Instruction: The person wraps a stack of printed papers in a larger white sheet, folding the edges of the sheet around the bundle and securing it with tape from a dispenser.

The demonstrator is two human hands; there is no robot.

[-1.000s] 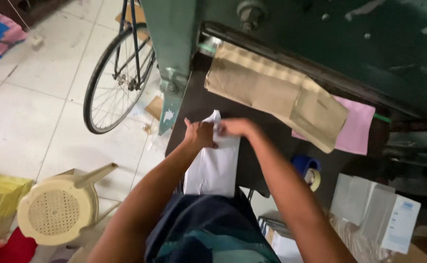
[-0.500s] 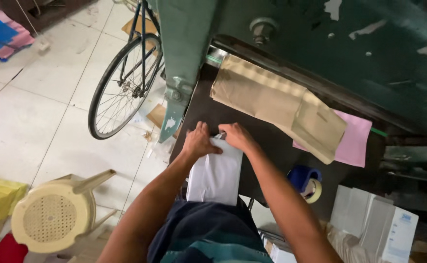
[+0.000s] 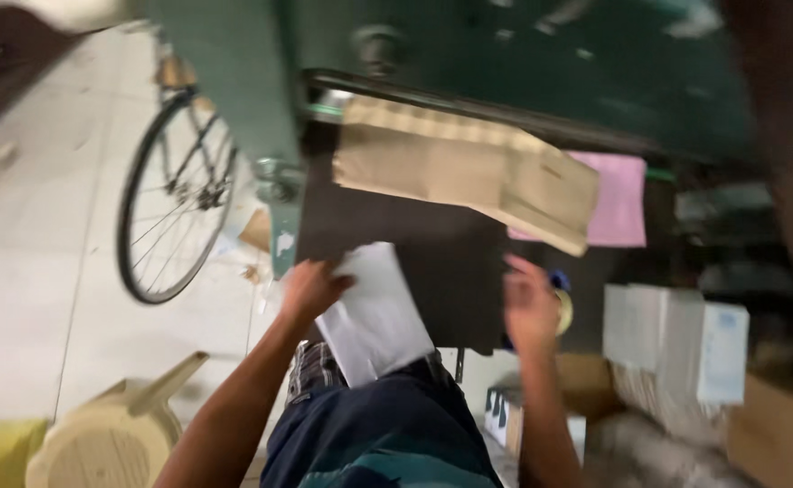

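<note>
My left hand (image 3: 313, 287) grips the upper left edge of a white stack of paper sheets (image 3: 374, 314) that lies tilted over the near edge of a dark table (image 3: 432, 244). To the right, my right hand (image 3: 530, 305) hovers with spread fingers and holds nothing, just in front of a tape roll (image 3: 561, 303). A fan of brown paper envelopes (image 3: 469, 172) lies further back on the table, with a pink sheet (image 3: 620, 201) beside it. The frame is blurred by motion.
A green machine (image 3: 505, 63) rises behind the table. A bicycle wheel (image 3: 172, 212) stands on the tiled floor at left, and a beige plastic stool (image 3: 107, 438) sits at lower left. White boxes (image 3: 676, 339) and cardboard (image 3: 776, 425) are stacked at right.
My right hand has let go of the white stack and moved right toward the tape roll. The left hand keeps the stack, which is now tilted. The view swung rightward.
</note>
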